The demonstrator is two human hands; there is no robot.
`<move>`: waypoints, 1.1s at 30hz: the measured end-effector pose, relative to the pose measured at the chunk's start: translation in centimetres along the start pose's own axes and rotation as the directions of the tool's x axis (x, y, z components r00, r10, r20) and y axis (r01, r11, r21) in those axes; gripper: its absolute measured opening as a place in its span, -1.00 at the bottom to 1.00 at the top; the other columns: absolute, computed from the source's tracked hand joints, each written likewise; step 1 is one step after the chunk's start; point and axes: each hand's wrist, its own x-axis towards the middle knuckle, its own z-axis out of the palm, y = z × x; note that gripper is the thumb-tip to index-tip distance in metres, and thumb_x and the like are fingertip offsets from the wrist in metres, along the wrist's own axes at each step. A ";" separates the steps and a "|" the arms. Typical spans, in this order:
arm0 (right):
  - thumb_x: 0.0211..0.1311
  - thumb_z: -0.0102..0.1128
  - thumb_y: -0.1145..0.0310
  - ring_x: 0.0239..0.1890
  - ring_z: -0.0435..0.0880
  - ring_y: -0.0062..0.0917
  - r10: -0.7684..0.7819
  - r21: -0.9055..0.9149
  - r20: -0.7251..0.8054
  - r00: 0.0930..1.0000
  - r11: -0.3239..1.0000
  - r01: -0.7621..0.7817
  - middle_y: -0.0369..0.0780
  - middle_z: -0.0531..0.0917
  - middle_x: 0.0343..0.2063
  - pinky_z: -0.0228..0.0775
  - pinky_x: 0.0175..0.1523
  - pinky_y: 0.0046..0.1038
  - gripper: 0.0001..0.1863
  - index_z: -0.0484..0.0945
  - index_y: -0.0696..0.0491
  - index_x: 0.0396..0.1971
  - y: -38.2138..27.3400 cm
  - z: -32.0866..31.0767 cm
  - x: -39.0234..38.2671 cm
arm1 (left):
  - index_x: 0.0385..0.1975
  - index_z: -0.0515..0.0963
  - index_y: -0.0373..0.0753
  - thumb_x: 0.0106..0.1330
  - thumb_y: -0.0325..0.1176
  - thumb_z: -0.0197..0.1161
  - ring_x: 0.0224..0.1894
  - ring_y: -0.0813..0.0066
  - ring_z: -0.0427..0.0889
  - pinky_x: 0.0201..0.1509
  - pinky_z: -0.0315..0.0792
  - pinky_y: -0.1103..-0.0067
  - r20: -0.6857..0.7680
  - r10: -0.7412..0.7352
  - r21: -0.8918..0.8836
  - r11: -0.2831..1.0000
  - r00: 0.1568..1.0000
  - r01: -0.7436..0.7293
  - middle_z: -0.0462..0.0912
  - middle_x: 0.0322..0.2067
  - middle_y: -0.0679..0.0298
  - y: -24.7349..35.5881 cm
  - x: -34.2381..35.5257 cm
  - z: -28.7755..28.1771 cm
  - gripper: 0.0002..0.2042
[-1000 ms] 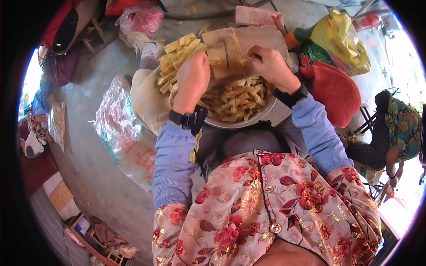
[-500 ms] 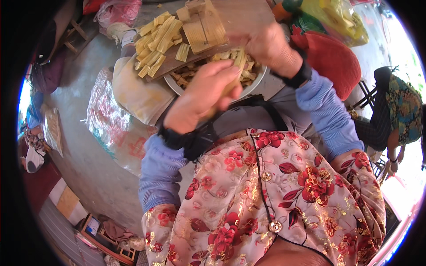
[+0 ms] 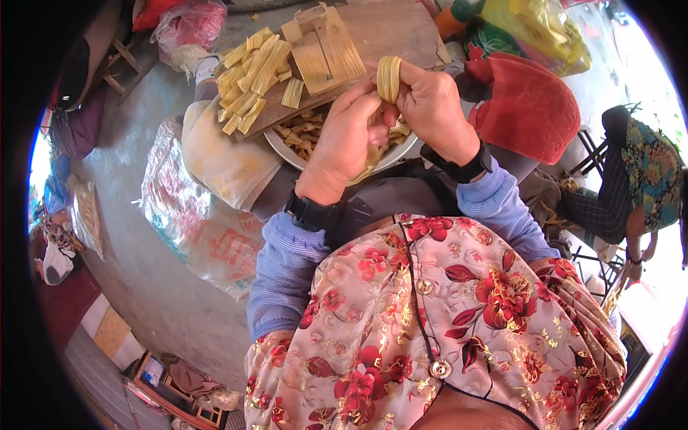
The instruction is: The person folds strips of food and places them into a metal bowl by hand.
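A pale yellow, ribbed, leaf-like strip (image 3: pixel 388 77) is bent into a loop between my two hands, above a white basin. My right hand (image 3: pixel 438 107) pinches the loop from the right with thumb and fingers. Curled around the lower part of the strip, my left hand (image 3: pixel 344 136) has its fingertips close to the right hand's. A pale end of the strip hangs below the left palm. Beneath the hands, the basin (image 3: pixel 281 147) holds many folded yellowish pieces (image 3: pixel 304 132). My hands hide part of its contents and rim.
Beyond the basin lies a wooden board (image 3: pixel 398 29) bearing a pile of cut strips (image 3: pixel 251 75) and wider flat pieces (image 3: pixel 322 50). A red cloth (image 3: pixel 527 107) is at the right. Plastic sheeting (image 3: pixel 193 208) covers floor at the left. Another person (image 3: pixel 638 179) sits far right.
The strip, previously stretched and blurred between my moving hands, now forms an upright loop. My right hand has come lower; my left hand has moved slightly right.
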 end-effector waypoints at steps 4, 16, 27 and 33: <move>0.01 0.15 0.42 -0.58 0.61 -0.31 -0.154 -0.524 -0.044 0.987 0.845 0.109 -0.23 0.61 -0.57 0.46 -0.48 -0.39 -0.82 0.62 -0.06 -0.33 1.7 -0.2 0.1 | -0.18 0.43 -0.26 0.30 -0.34 0.05 -0.60 0.70 0.30 -0.53 0.21 0.75 0.080 -0.088 -0.157 0.982 0.993 0.100 0.45 -0.51 0.37 0.6 -0.3 0.4 -0.82; 0.25 0.14 0.13 -0.51 0.62 -0.53 0.433 0.167 0.296 0.851 0.854 -0.492 -0.31 0.63 -0.53 0.46 -0.41 -0.49 -0.66 0.62 0.15 -0.40 3.2 0.0 -1.1 | -0.39 0.52 -0.21 0.10 -0.46 0.11 -0.52 0.24 0.50 -0.45 0.37 0.39 0.316 0.605 0.944 -0.128 0.731 -0.303 0.49 -0.58 0.24 -0.8 -0.7 -0.7 -0.90; 0.30 0.08 0.21 -0.19 0.53 -0.59 0.199 0.700 0.666 0.719 0.165 -0.695 -0.30 0.58 -0.19 0.40 -0.18 -0.48 -0.70 0.53 0.13 -0.14 5.9 0.6 -1.7 | -0.04 0.50 -0.33 0.18 -0.46 0.18 -0.09 0.22 0.47 0.00 0.37 0.51 0.122 0.438 0.737 0.561 0.891 -0.377 0.49 -0.13 0.10 -2.1 -0.1 -1.3 -0.68; 0.13 0.16 0.45 -0.16 0.54 -0.49 0.177 0.459 0.146 0.973 0.859 -0.225 -0.25 0.59 -0.14 0.32 -0.05 -0.41 -0.85 0.59 0.13 -0.29 3.9 2.0 -1.9 | -0.10 0.47 -0.38 0.23 -0.37 0.21 -0.15 0.37 0.51 -0.11 0.41 0.50 0.141 0.482 0.872 0.353 0.865 -0.339 0.50 -0.22 0.10 -0.2 0.5 -0.1 -0.71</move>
